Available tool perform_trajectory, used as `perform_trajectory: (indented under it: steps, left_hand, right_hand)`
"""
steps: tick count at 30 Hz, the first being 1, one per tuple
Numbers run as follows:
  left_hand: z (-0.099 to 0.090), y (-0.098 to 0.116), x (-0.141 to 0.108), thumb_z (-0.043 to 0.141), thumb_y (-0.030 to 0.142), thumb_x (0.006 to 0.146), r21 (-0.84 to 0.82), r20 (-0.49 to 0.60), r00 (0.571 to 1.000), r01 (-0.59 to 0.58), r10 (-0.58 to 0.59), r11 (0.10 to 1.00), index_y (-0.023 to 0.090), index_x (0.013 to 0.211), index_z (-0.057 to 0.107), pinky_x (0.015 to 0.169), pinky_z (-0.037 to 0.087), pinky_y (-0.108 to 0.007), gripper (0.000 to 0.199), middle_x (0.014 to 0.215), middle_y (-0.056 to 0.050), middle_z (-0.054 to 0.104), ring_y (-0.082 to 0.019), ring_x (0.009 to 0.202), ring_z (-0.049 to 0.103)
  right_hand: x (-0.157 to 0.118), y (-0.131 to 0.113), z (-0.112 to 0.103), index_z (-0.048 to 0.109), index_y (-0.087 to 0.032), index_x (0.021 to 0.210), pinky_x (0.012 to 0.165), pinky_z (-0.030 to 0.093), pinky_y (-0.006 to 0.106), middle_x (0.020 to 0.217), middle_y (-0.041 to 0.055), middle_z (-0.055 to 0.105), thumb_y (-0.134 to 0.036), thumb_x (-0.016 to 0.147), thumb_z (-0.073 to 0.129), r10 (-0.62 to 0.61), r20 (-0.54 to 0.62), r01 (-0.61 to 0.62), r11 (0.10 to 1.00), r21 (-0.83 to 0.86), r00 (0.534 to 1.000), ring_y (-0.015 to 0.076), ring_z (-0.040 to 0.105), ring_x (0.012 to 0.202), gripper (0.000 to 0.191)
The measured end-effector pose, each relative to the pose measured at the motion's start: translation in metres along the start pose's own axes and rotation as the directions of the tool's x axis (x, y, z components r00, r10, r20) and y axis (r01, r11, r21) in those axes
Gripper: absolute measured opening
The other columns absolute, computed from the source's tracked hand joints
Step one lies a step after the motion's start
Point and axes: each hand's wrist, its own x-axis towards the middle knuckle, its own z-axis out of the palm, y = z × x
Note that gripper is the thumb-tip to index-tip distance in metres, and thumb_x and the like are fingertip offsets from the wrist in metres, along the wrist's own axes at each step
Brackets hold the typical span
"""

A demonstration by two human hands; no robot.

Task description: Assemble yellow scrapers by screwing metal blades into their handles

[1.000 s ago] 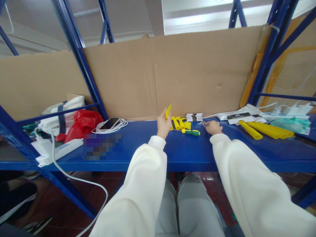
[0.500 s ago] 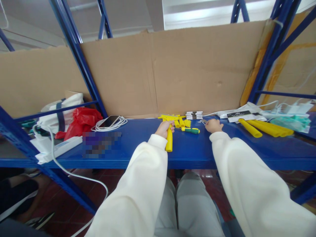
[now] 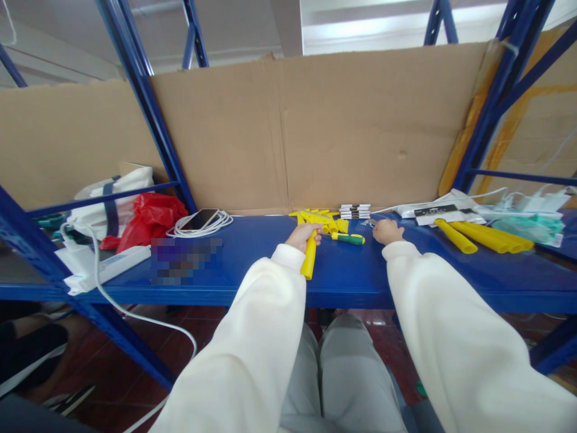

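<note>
White cable (image 3: pixel 220 224) lies coiled near the table's (image 3: pixel 252 255) back edge, probably for tidiness; the left hand (image 3: pixel 303 236) grips a yellow tube (image 3: pixel 309 264), its free end toward the front edge, perhaps to keep that end exposed; a screwdriver (image 3: pixel 350 239) lies between the hands, presumably for easy reach; the right hand (image 3: pixel 387 231) curls beside metal pieces (image 3: pixel 367 223), its grip impossible to tell

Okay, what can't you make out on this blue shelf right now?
All in the head view:
Yellow tube: upper part, covered by the left hand.
Right hand: any grip, hidden by the hand itself.
Small silvery pieces beside it: too small to identify.
Pixelated patch: blurs whatever's there.
Black label: print too small.
</note>
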Motion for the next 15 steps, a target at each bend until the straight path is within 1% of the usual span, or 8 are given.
perform_trajectory:
  steps: [3,6,11,15]
  left_hand:
    - [0.0008,-0.0004,-0.0006,0.055,-0.001,0.095,0.002,-0.017,1.000,-0.010,0.010,1.000,0.019,0.082,0.054,0.038,0.029,-0.017,0.023,0.051,0.008,0.046,-0.007,0.035,0.037]
    - [0.0012,-0.0008,-0.0012,0.053,0.000,0.097,0.007,-0.021,1.000,-0.020,0.020,1.000,0.018,0.083,0.054,0.039,0.029,-0.016,0.023,0.052,0.008,0.046,-0.006,0.036,0.037]
    - [0.0004,-0.0011,-0.0012,0.057,-0.001,0.095,-0.023,-0.022,1.000,-0.014,0.014,1.000,0.019,0.086,0.054,0.039,0.029,-0.016,0.021,0.053,0.009,0.047,-0.006,0.035,0.038]
    - [-0.0006,-0.0011,-0.0004,0.055,0.000,0.097,-0.022,-0.012,1.000,-0.009,0.009,1.000,0.019,0.087,0.055,0.038,0.029,-0.016,0.021,0.052,0.009,0.047,-0.006,0.035,0.038]
  right_hand:
    - [-0.0002,-0.0002,0.0002,0.075,-0.015,0.133,0.109,0.046,0.055,0.142,0.0233,0.066,-0.015,0.097,0.048,-0.001,0.002,0.001,1.000,-0.012,1.000,0.0362,0.056,0.138,0.045]
    - [0.0007,-0.0004,-0.0007,0.074,-0.016,0.135,0.110,0.047,0.057,0.139,0.0234,0.068,-0.015,0.094,0.052,0.003,0.002,-0.003,1.000,-0.019,1.000,0.0365,0.058,0.138,0.047]
    - [0.0027,0.0003,-0.0029,0.077,-0.020,0.129,0.110,0.046,0.061,0.137,0.0220,0.071,-0.015,0.092,0.057,-0.036,0.030,0.036,0.999,-0.009,0.999,0.0376,0.059,0.137,0.043]
    - [0.0040,0.0003,-0.0013,0.077,-0.021,0.130,0.112,0.045,0.059,0.138,0.0227,0.069,-0.024,0.093,0.064,0.001,0.017,-0.001,1.000,-0.002,1.000,0.0382,0.059,0.138,0.039]
